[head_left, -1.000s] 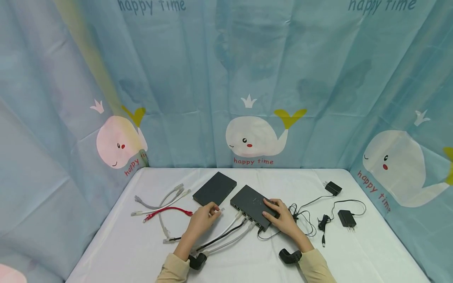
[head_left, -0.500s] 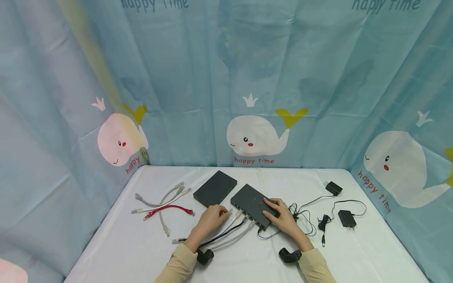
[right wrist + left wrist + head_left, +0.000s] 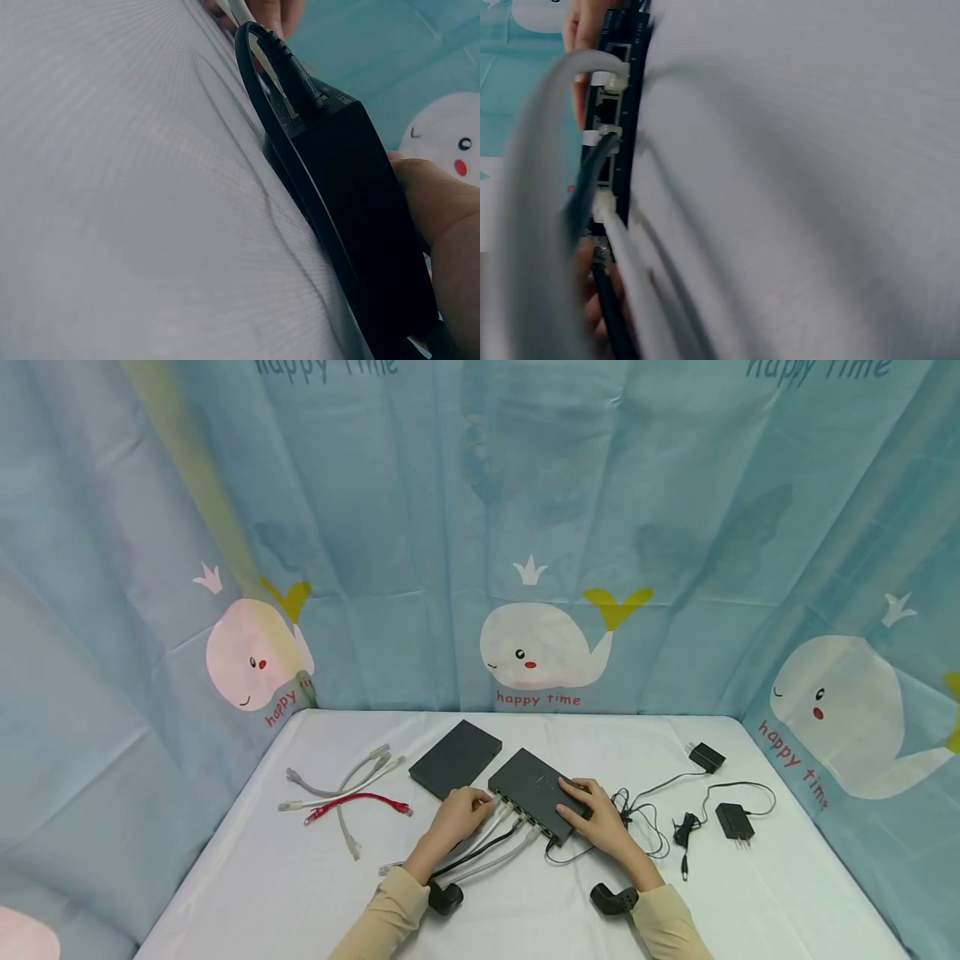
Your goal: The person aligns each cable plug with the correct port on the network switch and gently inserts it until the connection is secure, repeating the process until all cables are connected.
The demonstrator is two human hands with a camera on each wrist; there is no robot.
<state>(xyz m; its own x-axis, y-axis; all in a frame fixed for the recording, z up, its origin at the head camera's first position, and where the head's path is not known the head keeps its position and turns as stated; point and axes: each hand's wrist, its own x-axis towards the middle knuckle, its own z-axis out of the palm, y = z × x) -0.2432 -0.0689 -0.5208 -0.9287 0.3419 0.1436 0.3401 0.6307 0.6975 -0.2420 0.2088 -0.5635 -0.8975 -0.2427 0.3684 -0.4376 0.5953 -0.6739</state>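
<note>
A black network switch [image 3: 528, 781] lies angled on the white table, its row of ports facing me. My left hand [image 3: 456, 820] pinches the clear plug of a black Ethernet cable [image 3: 612, 309] right at the port near the switch's left end. White [image 3: 634, 279], black [image 3: 474, 858] and grey [image 3: 501, 863] Ethernet cables are plugged in along the row. Across the top of the switch's right end rests my right hand [image 3: 598, 822], fingers spread. A power plug [image 3: 294, 81] sits in the port side below it. My left fingertips partly hide the pinched plug.
Behind my left hand lies a second black box [image 3: 455, 758]. Loose grey, white and red [image 3: 360, 802] Ethernet cables are spread at the left. Two black power adapters [image 3: 707, 758] with thin cords lie at the right. A whale-print curtain [image 3: 405, 652] stands behind the table.
My left hand has moved right with the pinched plug, up to the switch's left end. The black cable's loose end has slid right with it. The right hand stays in place.
</note>
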